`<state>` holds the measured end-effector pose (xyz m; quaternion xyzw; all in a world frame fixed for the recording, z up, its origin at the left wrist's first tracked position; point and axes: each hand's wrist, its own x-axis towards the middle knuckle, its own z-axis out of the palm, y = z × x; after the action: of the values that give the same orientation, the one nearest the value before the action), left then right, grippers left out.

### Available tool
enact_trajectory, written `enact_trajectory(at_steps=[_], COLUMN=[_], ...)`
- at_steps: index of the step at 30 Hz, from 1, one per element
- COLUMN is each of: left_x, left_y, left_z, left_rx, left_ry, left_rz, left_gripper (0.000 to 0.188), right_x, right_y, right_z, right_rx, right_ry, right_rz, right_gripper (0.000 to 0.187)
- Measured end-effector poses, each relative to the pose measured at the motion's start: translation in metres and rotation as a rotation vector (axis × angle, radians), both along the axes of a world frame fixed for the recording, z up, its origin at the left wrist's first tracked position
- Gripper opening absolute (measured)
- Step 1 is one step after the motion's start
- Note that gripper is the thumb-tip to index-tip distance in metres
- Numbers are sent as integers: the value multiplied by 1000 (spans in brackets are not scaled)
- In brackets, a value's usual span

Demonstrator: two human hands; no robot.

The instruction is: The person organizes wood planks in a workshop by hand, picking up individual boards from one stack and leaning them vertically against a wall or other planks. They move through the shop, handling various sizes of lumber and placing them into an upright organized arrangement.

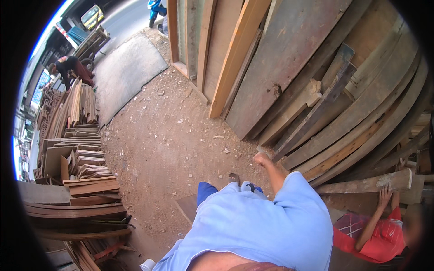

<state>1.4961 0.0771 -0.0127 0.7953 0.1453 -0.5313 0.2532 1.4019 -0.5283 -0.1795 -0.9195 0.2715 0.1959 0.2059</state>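
My right hand (261, 158) is held out to the right of my body, low in front of the leaning boards. Its fingers are closed, and a small pale thing (260, 148) shows at its far side, too small to make out. Nearest to it is the foot of a dark narrow plank (296, 125) leaning with other timber. My left arm goes down to the lower edge under a light blue sleeve, and my left hand is not seen. A small white object (147, 264) shows beside that sleeve.
Tall boards (285, 63) lean along the right. Stacked wood pieces (88, 158) line the left side. A co-worker in red (384, 235) has hands at a plank (366, 184); another person (68, 70) bends at the far left. A concrete slab (129, 67) lies toward the road.
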Motion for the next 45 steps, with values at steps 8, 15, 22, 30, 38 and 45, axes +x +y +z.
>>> enact_trajectory(at_steps=[8, 15, 22, 30, 38, 45], left_x=[127, 273, 448, 546, 508, 571], left_y=[-39, -28, -40, -54, -41, -98], left_z=[-24, -44, -20, -33, -81, -28], left_rx=[-2, 51, 141, 228, 20, 48], left_ry=[30, 6, -331, -379, 41, 42], left_rz=[-159, -231, -250, -164, 65, 446], left_gripper=[62, 63, 68, 78, 69, 66], right_x=[45, 117, 303, 467, 731, 978], right_y=[19, 61, 52, 7, -61, -70], right_z=[-23, -5, 25, 23, 50, 86], right_rx=[247, 407, 620, 651, 449, 337], right_ry=[120, 157, 198, 205, 282, -95], right_rz=[-296, -533, -704, -607, -308, 32], right_gripper=[29, 21, 18, 12, 7, 14])
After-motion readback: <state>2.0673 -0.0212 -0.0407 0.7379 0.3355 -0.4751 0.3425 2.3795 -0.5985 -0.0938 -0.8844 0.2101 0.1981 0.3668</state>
